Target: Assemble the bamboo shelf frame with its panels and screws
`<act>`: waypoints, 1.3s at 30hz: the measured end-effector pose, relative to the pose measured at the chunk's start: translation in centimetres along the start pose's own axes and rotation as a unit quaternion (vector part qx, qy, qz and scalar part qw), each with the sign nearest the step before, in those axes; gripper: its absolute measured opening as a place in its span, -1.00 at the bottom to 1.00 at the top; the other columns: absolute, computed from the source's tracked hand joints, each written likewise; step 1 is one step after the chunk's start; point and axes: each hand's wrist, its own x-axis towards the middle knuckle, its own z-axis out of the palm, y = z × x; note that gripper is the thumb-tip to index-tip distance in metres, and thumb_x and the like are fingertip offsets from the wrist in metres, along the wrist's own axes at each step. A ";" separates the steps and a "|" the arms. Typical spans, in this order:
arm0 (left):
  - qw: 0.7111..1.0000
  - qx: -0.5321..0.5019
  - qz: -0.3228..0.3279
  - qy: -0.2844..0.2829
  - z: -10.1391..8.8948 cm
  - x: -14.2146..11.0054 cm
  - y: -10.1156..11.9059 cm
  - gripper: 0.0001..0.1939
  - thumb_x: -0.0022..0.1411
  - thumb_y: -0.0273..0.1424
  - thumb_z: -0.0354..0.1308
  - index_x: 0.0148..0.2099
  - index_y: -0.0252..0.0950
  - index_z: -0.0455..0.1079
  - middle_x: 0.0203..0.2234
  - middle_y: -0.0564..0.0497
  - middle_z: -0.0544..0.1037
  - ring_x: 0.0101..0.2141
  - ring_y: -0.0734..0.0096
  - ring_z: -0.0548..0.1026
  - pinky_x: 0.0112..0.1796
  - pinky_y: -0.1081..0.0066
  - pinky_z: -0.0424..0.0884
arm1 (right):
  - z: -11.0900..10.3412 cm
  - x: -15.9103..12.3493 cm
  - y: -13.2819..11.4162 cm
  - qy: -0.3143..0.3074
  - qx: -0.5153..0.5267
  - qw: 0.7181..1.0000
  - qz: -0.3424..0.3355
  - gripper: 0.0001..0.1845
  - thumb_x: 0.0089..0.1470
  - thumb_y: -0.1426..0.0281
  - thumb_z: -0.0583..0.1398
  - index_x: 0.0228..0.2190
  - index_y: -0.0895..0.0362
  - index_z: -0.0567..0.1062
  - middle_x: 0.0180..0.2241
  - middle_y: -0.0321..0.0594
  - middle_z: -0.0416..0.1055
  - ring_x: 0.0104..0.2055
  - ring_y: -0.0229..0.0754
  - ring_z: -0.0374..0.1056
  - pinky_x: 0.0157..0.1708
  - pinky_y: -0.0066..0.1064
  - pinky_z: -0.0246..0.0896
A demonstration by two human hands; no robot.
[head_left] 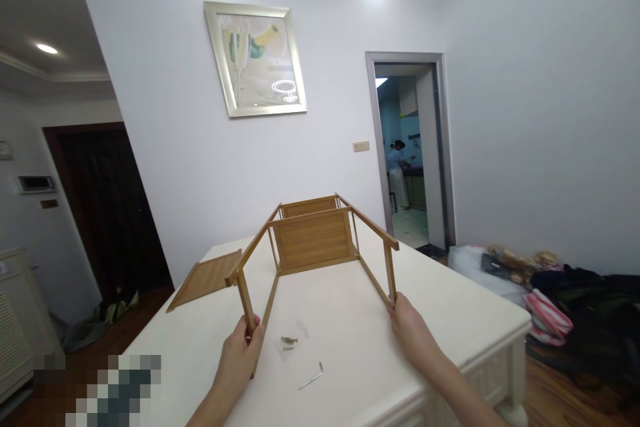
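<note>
"Across the foreground, what is taking up the most room?"

"A white tabletop [355, 353] is filling it. Behind, a doorway [371, 80] is standing open, and a person [397, 177] is standing in the room beyond."

"Is anything crowding the sides?"

"Yes, a heap of cloth and bags [590, 313] is sprawling to the right, near the tabletop's edge."

"Where is the wooden frame [314, 240] sitting?"

"It's resting on the middle of the tabletop, its open end facing the hands. A loose panel [207, 280] is lying flat to its left."

"And the fingers?"

"The left hand [243, 350] is curling its fingers around the near left post; the right hand [410, 327] is pinching the near right post low down."

"What is lying between them?"

"A clear plastic bag [301, 332] is lying there, and a hex key [313, 377] is resting just nearer. Small screws [289, 341] are showing at the bag, whether inside or on it I can't tell."
</note>
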 end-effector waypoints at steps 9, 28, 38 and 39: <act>0.997 0.054 0.033 0.039 -0.3 -0.7 1.0 -0.59 0.26 -0.02 -0.09 -0.30 -0.23 0.36 -0.60 0.07 0.48 -0.52 0.26 0.45 -0.41 0.36 0.33 | -0.4 -0.5 -0.6 0.009 -0.085 0.996 -0.017 -0.84 0.24 0.50 0.01 -0.38 0.16 0.33 -0.35 -0.03 0.43 -0.33 -0.06 0.37 -0.36 -0.34 0.07; 0.999 0.005 0.009 0.033 0.1 -0.9 0.2 -0.51 0.29 0.05 -0.14 -0.46 -0.21 0.23 -0.67 0.10 0.35 -0.57 0.33 0.36 -0.47 0.38 0.23 | -0.1 0.3 -1.1 -0.012 -0.128 0.992 0.004 -0.79 0.29 0.39 -0.01 -0.36 0.14 0.34 -0.41 -0.13 0.42 -0.38 -0.10 0.39 -0.51 -0.38 0.04; 0.999 -0.015 0.026 0.016 0.1 -0.9 0.8 -0.56 0.30 0.00 -0.13 -0.45 -0.21 0.19 -0.67 0.14 0.27 -0.58 0.39 0.29 -0.48 0.41 0.20 | 2.1 -1.8 -5.1 0.155 -0.068 0.948 -0.271 -0.75 0.27 0.44 -0.02 -0.18 0.16 0.44 -0.29 -0.07 0.46 -0.23 -0.05 0.36 -0.19 -0.21 0.27; 0.999 -0.014 0.026 0.013 0.1 -0.9 0.8 -0.56 0.31 0.00 -0.14 -0.45 -0.21 0.19 -0.67 0.14 0.27 -0.58 0.39 0.29 -0.48 0.41 0.21 | 2.8 -2.1 -6.6 0.101 -0.047 0.948 -0.298 -0.72 0.27 0.46 -0.03 -0.12 0.16 0.44 -0.20 -0.04 0.48 -0.14 -0.04 0.37 -0.14 -0.20 0.27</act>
